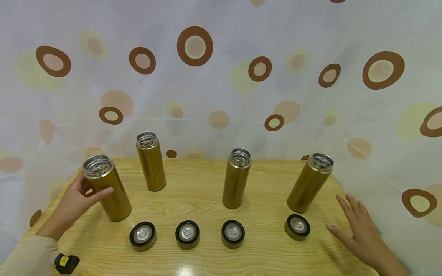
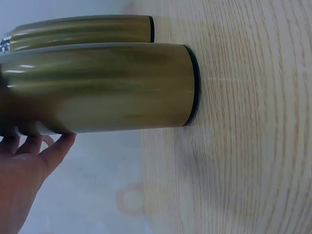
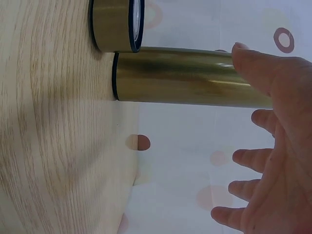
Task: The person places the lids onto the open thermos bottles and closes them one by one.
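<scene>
At the left, my left hand [image 1: 74, 201] grips a gold thermos bottle [image 1: 113, 197], thumb across its front and the other fingers behind it. The bottle is lidless, its steel neck bare. In the left wrist view, fingertips [image 2: 61, 148] press against the gold wall of this upright bottle. My right hand [image 1: 362, 232] hovers over the right side of the table, fingers spread and holding nothing. Nearest to it are an open gold bottle [image 1: 307, 188] and an upturned lid [image 1: 297, 227]. The right wrist view shows the thumb overlapping that bottle [image 3: 180, 78].
Two more lidless gold bottles stand farther back, one at left [image 1: 152, 166] and one right of centre [image 1: 236, 184]. Three upturned lids line the front: left [image 1: 143, 236], middle [image 1: 187, 234] and right [image 1: 233, 234]. A patterned curtain [image 1: 221, 88] hangs behind the wooden table [image 1: 193, 199].
</scene>
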A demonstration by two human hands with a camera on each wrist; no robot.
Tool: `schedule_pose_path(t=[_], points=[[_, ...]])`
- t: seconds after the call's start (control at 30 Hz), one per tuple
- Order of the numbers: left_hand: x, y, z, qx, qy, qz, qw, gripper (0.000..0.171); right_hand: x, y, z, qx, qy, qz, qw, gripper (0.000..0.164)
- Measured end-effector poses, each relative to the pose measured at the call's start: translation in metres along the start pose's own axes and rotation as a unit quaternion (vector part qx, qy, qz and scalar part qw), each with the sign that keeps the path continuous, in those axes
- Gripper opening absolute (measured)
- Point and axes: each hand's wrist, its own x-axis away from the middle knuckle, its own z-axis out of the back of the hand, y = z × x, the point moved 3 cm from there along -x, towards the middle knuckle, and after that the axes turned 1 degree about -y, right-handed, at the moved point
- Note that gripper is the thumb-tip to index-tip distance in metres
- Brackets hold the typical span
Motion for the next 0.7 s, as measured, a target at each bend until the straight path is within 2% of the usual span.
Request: schedule_pose_path(t=[0.13, 0.4, 0.57, 0.7], points=[[0.001, -0.001, 0.001, -0.016, 0.0, 0.022, 0.9996, 0.079, -0.001, -0.001, 0.0, 0.004, 0.005, 0.007, 1.0, 0.087], [0.0, -0.001, 0.001, -0.022, 0.001, 0.026, 0.9994, 0.079, -0.006, -0.01, 0.004, 0.01, 0.034, 0.051, 0.998, 0.087], [-0.001, -0.003, 0.0, -0.025, -0.001, 0.026, 0.9994, 0.08, -0.01, -0.028, 0.007, 0.001, 0.045, 0.067, 0.997, 0.087], [-0.001, -0.004, 0.0, -0.023, 0.0, 0.022, 0.9995, 0.079, -0.017, -0.052, 0.008, -0.019, 0.042, 0.072, 0.996, 0.086]])
